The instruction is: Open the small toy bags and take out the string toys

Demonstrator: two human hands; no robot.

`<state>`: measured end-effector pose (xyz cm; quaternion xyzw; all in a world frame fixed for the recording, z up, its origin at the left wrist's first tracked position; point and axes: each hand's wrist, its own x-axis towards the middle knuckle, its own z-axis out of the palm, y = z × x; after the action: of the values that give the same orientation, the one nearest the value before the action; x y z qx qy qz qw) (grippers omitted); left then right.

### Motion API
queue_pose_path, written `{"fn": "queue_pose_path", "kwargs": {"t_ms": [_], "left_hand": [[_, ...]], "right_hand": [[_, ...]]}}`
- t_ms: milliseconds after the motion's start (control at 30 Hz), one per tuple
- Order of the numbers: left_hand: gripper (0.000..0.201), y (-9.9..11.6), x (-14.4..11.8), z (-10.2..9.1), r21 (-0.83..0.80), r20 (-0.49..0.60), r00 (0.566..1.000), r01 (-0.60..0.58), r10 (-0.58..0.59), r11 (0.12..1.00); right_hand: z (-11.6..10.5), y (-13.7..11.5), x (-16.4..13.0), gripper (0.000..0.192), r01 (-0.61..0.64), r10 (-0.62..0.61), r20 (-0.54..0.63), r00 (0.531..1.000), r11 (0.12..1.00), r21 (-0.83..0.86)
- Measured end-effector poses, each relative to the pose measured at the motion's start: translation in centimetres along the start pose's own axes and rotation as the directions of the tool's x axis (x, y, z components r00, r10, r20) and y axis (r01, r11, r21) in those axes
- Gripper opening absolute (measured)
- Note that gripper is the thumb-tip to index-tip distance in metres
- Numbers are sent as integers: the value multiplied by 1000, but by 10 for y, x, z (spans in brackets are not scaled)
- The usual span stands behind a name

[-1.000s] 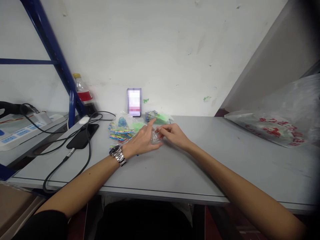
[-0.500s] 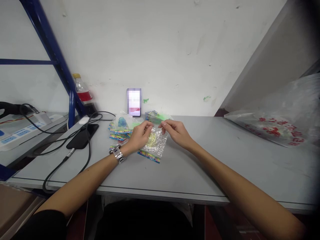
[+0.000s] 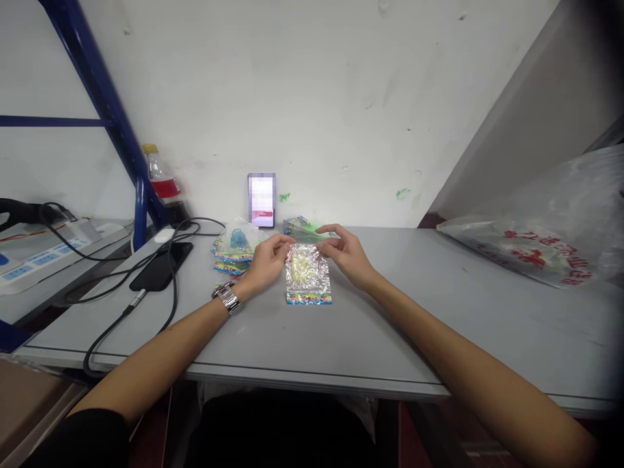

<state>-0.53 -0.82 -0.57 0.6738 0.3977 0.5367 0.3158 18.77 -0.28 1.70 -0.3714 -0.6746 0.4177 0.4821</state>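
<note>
A small clear plastic bag (image 3: pixel 309 278) with something yellow inside is in front of me, its colourful printed strip toward me. My left hand (image 3: pixel 270 259) has thumb and fingers closed at the bag's upper left corner. At the upper right corner, my right hand (image 3: pixel 347 255) has its thumb against the bag, with the index finger lifted apart above it; the other fingertips are partly hidden. Left of the bag lies a pile of similar bags (image 3: pixel 233 265), the top one with a blue item. Behind my hands are more bags with green contents (image 3: pixel 306 229).
A lit phone (image 3: pixel 262 200) leans on the wall. To the left lie a dark phone (image 3: pixel 161 266) with cables, a cola bottle (image 3: pixel 164 182) and a power strip (image 3: pixel 53 259). A large plastic sack (image 3: pixel 541 247) rests at the right on the grey table (image 3: pixel 341 351).
The small bag has turned from slanted to straight, and its printed strip has shifted right and up. My right index finger has lifted away from the thumb.
</note>
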Motion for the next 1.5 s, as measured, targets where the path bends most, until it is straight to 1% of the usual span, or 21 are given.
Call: {"fn": "queue_pose_path", "kwargs": {"t_ms": [133,233,333,433,533,833,900,1033,1133,1200,1333,1500], "left_hand": [[14,-2,1,0,-84,8,1000,4,-3,996],[11,0,2,1,-173,-13,999,27,-30,985],[11,1,3,2,-226,-29,998,44,-52,973],[8,2,4,1,-247,-33,998,35,-44,968],[8,1,4,1,-245,-30,999,4,-12,969],[14,-1,3,-1,-169,-32,999,-30,25,985],[15,-1,3,-1,-152,-33,999,-16,11,988],[12,0,2,-2,-107,-30,999,17,-20,994],[8,2,0,-2,-85,-31,999,14,-16,996],[12,2,-1,-1,-45,-31,999,3,-4,999],[26,0,-2,0,69,-46,999,-2,5,998],[31,-1,-1,0,145,-55,998,-9,17,989]], "right_hand": [[-1,-1,1,21,-3,3,-4,1000,999,35],[0,-1,2,12,-3,5,-17,1000,996,93],[1,0,3,4,12,-10,-24,1000,993,120],[1,1,3,2,29,-24,-37,999,991,129],[1,3,4,5,26,-20,-47,999,991,128],[-1,6,5,20,17,-12,-42,999,991,132],[-1,5,4,21,35,-30,-57,998,995,91],[1,2,2,17,33,-38,-68,997,996,-77],[3,0,0,21,7,-13,-54,998,995,-104],[4,-1,-1,27,-3,-3,-55,998,994,-113],[6,-3,-2,36,-20,9,-73,997,987,-161],[8,-3,-2,36,-18,7,-66,998,985,-170]]}}
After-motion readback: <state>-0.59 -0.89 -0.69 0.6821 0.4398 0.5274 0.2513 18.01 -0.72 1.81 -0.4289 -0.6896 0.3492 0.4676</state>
